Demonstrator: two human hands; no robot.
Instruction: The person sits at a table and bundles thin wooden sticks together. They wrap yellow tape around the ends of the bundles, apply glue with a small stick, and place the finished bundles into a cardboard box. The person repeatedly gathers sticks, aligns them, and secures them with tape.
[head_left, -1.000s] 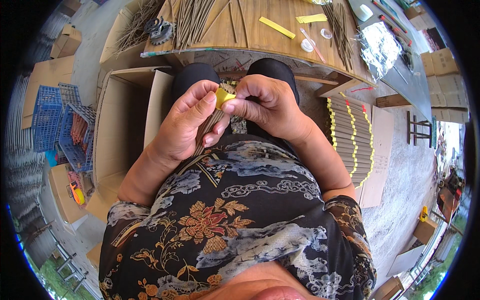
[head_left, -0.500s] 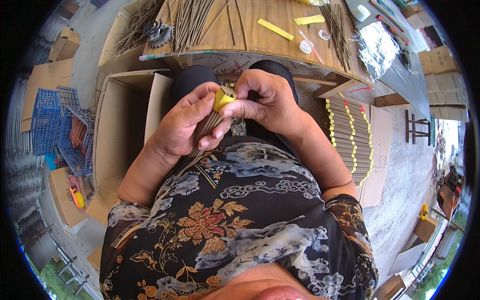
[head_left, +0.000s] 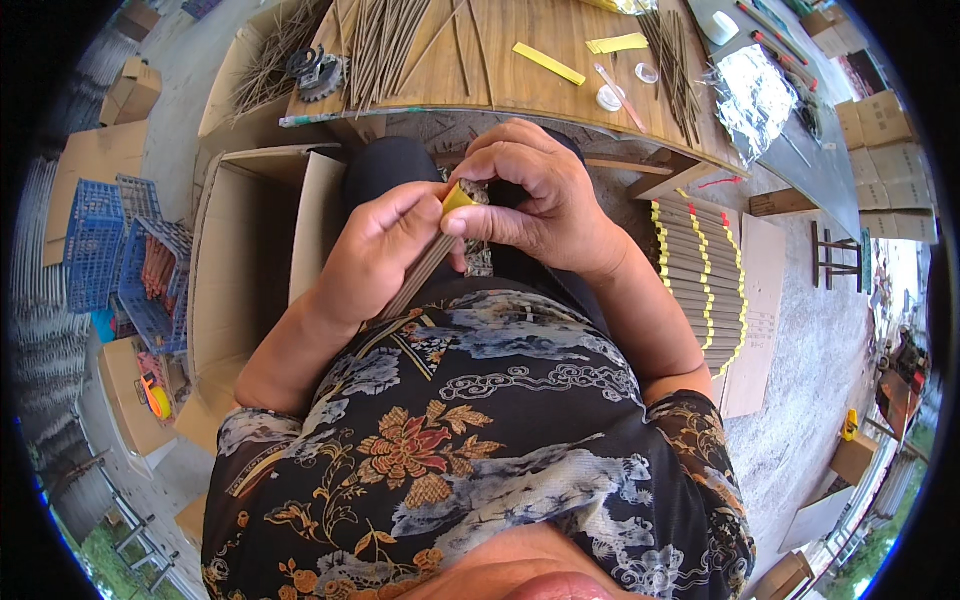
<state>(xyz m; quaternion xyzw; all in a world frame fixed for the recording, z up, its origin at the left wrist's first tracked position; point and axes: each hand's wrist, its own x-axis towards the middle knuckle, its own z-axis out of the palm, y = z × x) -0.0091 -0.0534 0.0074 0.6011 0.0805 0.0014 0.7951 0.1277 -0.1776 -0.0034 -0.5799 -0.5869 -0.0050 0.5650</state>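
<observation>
In front of my chest, a bundle of thin brown incense sticks [head_left: 424, 272] slants up and away from me. A yellow paper band [head_left: 457, 198] wraps it near its upper end. My left hand [head_left: 385, 243] is closed around the bundle just below the band. The thumb and fingers of my right hand [head_left: 548, 205] curl around the banded end from the right, the thumb pressing on the yellow paper. On the table ahead lie flat yellow paper strips [head_left: 549, 64], a small white round tub [head_left: 609, 98] and a thin pinkish stick [head_left: 622, 97].
Loose brown sticks [head_left: 378, 50] and a black toothed metal piece [head_left: 318, 76] sit on the wooden table [head_left: 530, 98]. An open cardboard box [head_left: 235, 270] stands at my left, blue crates [head_left: 95, 235] beyond it. Finished yellow-banded bundles [head_left: 704, 285] lie on cardboard at my right. Crumpled foil [head_left: 756, 97] rests far right.
My left hand has turned and moved slightly, its fingers now mostly behind the bundle. My right fingers have shifted up and over the banded end, which now tilts more to the right.
</observation>
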